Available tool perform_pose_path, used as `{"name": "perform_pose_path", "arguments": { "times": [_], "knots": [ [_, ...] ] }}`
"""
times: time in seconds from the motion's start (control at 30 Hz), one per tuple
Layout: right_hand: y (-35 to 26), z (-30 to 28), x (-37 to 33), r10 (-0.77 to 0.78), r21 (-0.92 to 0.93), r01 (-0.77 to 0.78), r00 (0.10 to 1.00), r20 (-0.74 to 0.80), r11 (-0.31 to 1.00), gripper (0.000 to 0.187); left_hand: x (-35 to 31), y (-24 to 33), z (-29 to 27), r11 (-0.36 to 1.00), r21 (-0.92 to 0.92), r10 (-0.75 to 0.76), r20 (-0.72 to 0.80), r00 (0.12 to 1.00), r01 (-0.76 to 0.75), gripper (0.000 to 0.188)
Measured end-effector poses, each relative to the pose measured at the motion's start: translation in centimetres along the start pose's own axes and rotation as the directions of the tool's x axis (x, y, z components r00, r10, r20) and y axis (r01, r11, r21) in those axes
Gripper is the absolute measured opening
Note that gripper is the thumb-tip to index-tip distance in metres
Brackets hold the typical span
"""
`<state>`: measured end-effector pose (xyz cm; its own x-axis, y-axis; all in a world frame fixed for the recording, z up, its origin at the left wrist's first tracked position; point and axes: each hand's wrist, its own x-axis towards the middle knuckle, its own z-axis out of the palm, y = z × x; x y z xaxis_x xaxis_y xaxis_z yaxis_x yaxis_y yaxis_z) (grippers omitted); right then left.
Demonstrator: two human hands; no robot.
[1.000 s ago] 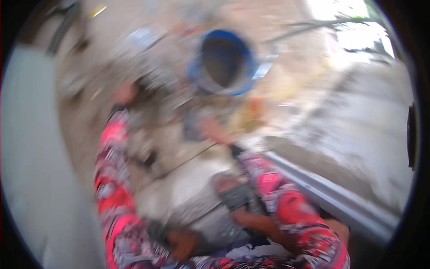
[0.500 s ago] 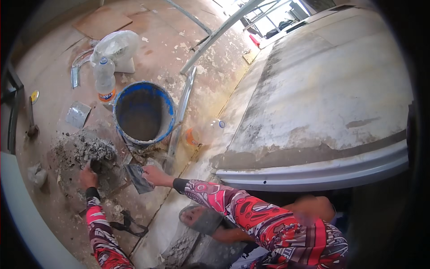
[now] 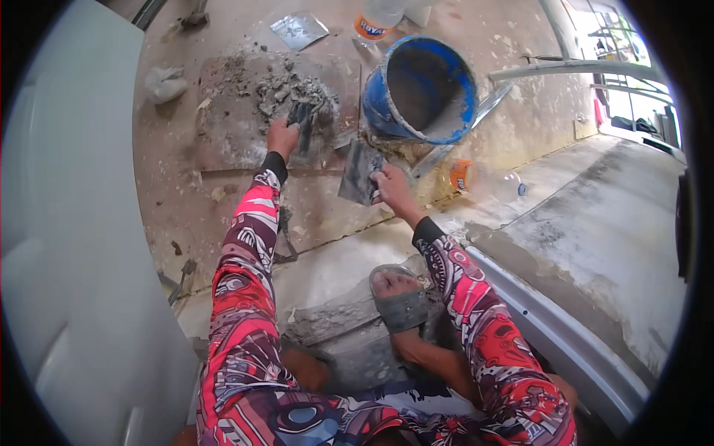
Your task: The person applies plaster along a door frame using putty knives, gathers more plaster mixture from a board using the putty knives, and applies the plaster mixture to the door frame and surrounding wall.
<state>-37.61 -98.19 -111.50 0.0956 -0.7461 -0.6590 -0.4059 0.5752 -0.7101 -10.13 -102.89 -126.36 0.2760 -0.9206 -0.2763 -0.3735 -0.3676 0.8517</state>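
My left hand (image 3: 282, 137) is closed on a dark, mortar-smeared trowel (image 3: 300, 125), whose exact shape is partly hidden. Its blade rests against a heap of lumpy grey mortar (image 3: 279, 89) lying on a flat brown board (image 3: 223, 141). To the right, my right hand (image 3: 393, 184) grips a wide rectangular plastering trowel (image 3: 358, 175) with a grey-stained flat blade. This blade is held near the board's right corner, below a blue bucket (image 3: 378, 100). Grey mix (image 3: 424, 93) shows inside the bucket.
A clear plastic bottle (image 3: 491, 181) lies right of the bucket, and another bottle (image 3: 372, 28) stands behind it. A silvery sheet (image 3: 299, 30) and crumpled plastic bag (image 3: 165, 85) lie on the floor. A white door panel (image 3: 74, 223) borders the left; metal bars (image 3: 580, 68) cross upper right.
The view has swung left, so the scene sits farther right and higher. My left hand's trowel now shows more of its length at the mortar heap. Both hands keep their tools.
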Motion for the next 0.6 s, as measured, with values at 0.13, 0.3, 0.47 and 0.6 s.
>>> {"name": "perform_pose_path", "arguments": {
  "times": [0.13, 0.3, 0.47, 0.6],
  "knots": [
    [0.1, -2.0, -0.4, 0.0, 0.025, 0.001, 0.999, -0.034, 1.0, 0.013, -1.5, 1.2, -1.0, 0.697, -0.656, -0.191, 0.22, 0.957, 0.289, 0.034],
    [-1.2, -2.0, -1.2, 0.026, 0.13, -0.023, 0.999, -0.024, 0.991, 0.014, -2.7, 1.5, -4.1, 0.606, -0.728, -0.21, 0.241, 0.948, 0.32, 0.028],
    [-2.3, -0.7, -0.6, -0.01, 0.099, 0.01, 1.0, 0.004, 0.995, 0.015, -1.1, 0.2, -7.9, 0.999, -0.025, -0.045, -0.11, 0.993, 0.043, 0.025],
    [-0.7, -0.9, -0.1, 0.018, 0.089, -0.02, 1.0, 0.025, 0.996, 0.016, 0.4, 3.0, -7.1, 0.943, 0.323, -0.042, -0.134, 0.99, 0.084, 0.036]
  ]
}}
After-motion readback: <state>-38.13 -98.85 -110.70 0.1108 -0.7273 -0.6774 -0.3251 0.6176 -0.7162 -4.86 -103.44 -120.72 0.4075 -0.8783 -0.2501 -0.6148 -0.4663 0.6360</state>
